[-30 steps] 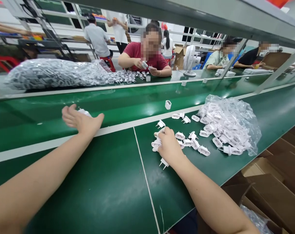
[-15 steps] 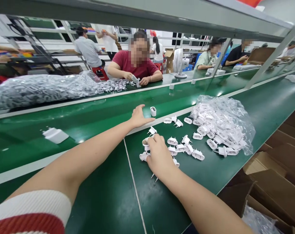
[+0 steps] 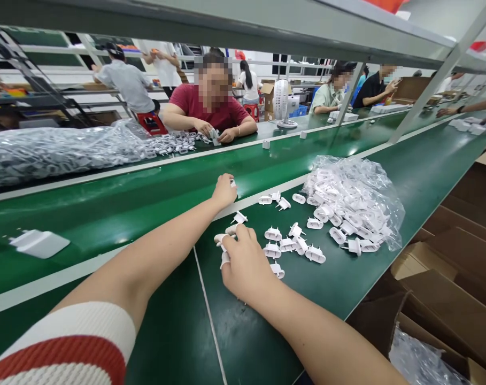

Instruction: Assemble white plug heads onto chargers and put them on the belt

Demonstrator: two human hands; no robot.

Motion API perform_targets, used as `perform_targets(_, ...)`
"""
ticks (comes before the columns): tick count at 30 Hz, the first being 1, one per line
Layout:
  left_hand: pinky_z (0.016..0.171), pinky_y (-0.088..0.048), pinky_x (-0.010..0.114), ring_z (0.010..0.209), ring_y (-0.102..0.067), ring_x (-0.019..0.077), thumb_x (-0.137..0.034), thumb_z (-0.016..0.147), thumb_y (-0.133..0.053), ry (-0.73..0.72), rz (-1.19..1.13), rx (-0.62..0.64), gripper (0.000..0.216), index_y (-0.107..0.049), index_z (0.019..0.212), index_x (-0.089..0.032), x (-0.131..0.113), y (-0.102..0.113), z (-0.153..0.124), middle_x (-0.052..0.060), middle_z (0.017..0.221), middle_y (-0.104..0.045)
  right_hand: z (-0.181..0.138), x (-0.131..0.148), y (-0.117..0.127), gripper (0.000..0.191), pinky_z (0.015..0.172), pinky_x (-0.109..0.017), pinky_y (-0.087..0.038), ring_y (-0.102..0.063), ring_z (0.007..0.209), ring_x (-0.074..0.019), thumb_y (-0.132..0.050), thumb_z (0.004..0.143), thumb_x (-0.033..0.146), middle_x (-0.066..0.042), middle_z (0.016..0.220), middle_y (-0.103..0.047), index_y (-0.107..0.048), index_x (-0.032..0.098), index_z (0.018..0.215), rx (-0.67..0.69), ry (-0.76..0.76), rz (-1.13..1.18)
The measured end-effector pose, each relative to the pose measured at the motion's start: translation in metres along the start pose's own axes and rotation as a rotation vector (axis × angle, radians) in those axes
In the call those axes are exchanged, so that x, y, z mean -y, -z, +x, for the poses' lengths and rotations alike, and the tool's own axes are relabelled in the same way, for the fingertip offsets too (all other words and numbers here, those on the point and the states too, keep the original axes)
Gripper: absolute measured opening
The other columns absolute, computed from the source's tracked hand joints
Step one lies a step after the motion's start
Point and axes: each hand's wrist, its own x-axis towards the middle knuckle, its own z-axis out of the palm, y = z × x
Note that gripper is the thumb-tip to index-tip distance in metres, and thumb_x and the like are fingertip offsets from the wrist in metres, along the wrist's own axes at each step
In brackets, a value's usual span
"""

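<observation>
In the head view, the left hand (image 3: 225, 191) reaches out to the far edge of the near bench (image 3: 267, 321), where a white stripe borders the conveyor belt (image 3: 106, 208), and its fingers are curled around a small white housing (image 3: 232, 184) of which only a sliver shows. The right hand (image 3: 246, 264) rests palm down on the bench among loose plug inserts (image 3: 291, 243), fingers bent over a few of them; whether it pinches one cannot be told, since the hand hides its own fingertips. These white plastic pieces look light, stiff and smooth, likely to slide on the green surface, and the two metal pins stand up, so the oval body's rim seems the safer place to take hold. More inserts spill from a clear plastic bag (image 3: 355, 203) toward the bench's right end. The left arm stretches forward nearly straight; the right forearm comes in low from the near right corner. A white charger (image 3: 39, 243) lies on the belt, well left.
</observation>
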Motion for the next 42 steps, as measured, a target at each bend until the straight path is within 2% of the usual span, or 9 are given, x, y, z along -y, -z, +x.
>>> perform_targets(5,0.108,-0.056,0.049,0.119,-0.070,0.0282,-0.028,0.094,-0.073,-0.064,-0.098,-0.013,0.048,-0.059,0.138,-0.019,0.023,0.073,-0.071,0.012,0.133,-0.071,0.003,0.001,0.004,0.059,0.104,-0.047,-0.053,-0.061,0.116,-0.0294,-0.054,0.090,0.006,-0.016,0.126,-0.068,-0.055,0.012,0.149,0.004,-0.040,0.248)
perform_targets(10,0.102,-0.059,0.046,0.114,-0.074,0.0304,-0.047,0.087,-0.068,-0.022,-0.149,-0.013,0.052,-0.057,0.132,-0.024,0.054,0.134,-0.174,0.010,0.127,-0.076,0.009,0.002,0.001,0.039,0.089,-0.039,-0.057,-0.071,0.101,-0.0221,-0.055,0.095,0.018,-0.011,0.122,-0.077,-0.060,0.020,0.134,-0.058,-0.124,0.670)
perform_targets(14,0.095,-0.061,0.044,0.112,-0.074,0.0308,-0.055,0.087,-0.072,0.042,-0.183,0.052,0.054,-0.060,0.134,-0.029,0.060,0.145,-0.249,0.007,0.126,-0.077,0.012,0.008,-0.002,0.027,0.069,-0.027,-0.055,-0.074,0.082,-0.0156,-0.061,0.093,0.020,-0.005,0.104,-0.082,-0.058,0.023,0.120,0.085,-0.290,1.109)
perform_targets(18,0.099,-0.061,0.043,0.110,-0.075,0.0282,-0.052,0.091,-0.072,0.019,-0.283,0.130,0.047,-0.063,0.131,-0.031,0.055,0.129,-0.292,0.005,0.124,-0.078,0.009,0.018,-0.001,0.034,0.068,-0.023,-0.055,-0.076,0.082,-0.0145,-0.083,0.082,0.027,-0.004,0.097,-0.083,-0.063,0.022,0.109,0.221,-0.309,1.228)
perform_targets(24,0.108,-0.057,0.048,0.127,-0.067,0.0334,-0.059,0.073,-0.087,-0.043,-0.328,0.083,0.079,-0.059,0.142,-0.028,0.060,0.118,-0.297,0.010,0.139,-0.068,0.004,0.024,-0.005,0.046,0.073,-0.028,-0.063,-0.078,0.085,-0.0166,-0.095,0.071,0.041,-0.003,0.100,-0.079,-0.071,0.022,0.104,0.293,-0.289,1.166)
perform_targets(28,0.096,-0.058,0.048,0.108,-0.069,0.0326,-0.062,0.084,-0.076,-0.074,-0.286,0.157,0.040,-0.078,0.106,-0.029,0.066,0.123,-0.290,0.007,0.110,-0.077,0.003,0.026,-0.008,0.049,0.081,-0.032,-0.064,-0.076,0.089,-0.0167,-0.098,0.066,0.038,-0.002,0.104,-0.079,-0.074,0.023,0.105,0.196,-0.238,0.988)
perform_targets(35,0.096,-0.057,0.047,0.115,-0.067,0.0354,-0.063,0.081,-0.077,-0.101,-0.344,0.153,0.041,-0.080,0.107,-0.031,0.071,0.116,-0.288,0.006,0.114,-0.079,-0.015,0.034,-0.004,0.014,0.085,-0.036,-0.062,-0.074,0.091,-0.0181,-0.079,0.094,0.034,-0.002,0.102,-0.080,-0.078,0.027,0.107,-0.031,0.233,0.399)
perform_targets(38,0.093,-0.056,0.047,0.110,-0.067,0.0345,-0.064,0.083,-0.072,-0.112,-0.357,0.140,0.035,-0.080,0.098,-0.033,0.072,0.115,-0.287,0.005,0.109,-0.079,-0.019,0.035,-0.007,0.014,0.084,-0.034,-0.061,-0.074,0.093,-0.0181,-0.072,0.099,0.023,-0.002,0.103,-0.081,-0.076,0.028,0.113,-0.033,0.435,0.230)
perform_targets(42,0.096,-0.056,0.047,0.111,-0.066,0.0341,-0.060,0.084,-0.070,-0.115,-0.356,0.162,0.033,-0.079,0.097,-0.031,0.071,0.117,-0.286,0.006,0.108,-0.078,-0.018,0.035,-0.015,0.017,0.083,-0.036,-0.059,-0.073,0.093,-0.0194,-0.068,0.102,0.022,-0.004,0.102,-0.079,-0.073,0.026,0.118,-0.022,0.498,0.094)
